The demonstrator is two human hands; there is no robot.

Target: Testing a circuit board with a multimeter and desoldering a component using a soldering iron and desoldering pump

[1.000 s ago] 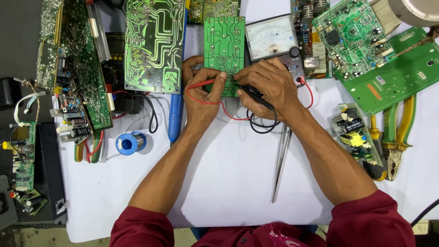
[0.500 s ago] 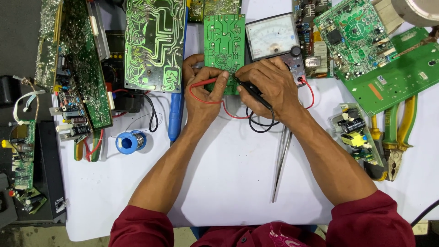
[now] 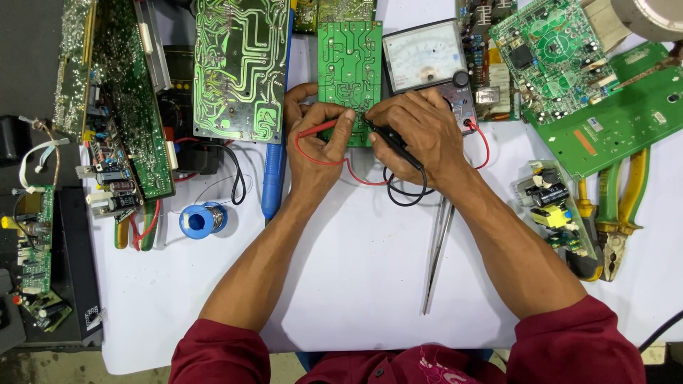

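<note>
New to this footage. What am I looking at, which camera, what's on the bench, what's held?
It is a single view from a camera on the person's head, looking down at a white-covered table. No robot, just two bare hands. The left hand holds a red probe and the right hand a black probe, both tips on a small green circuit board. Behind it sits an analog meter. Around lie other boards, a solder spool, tweezers and yellow-handled pliers.
</note>
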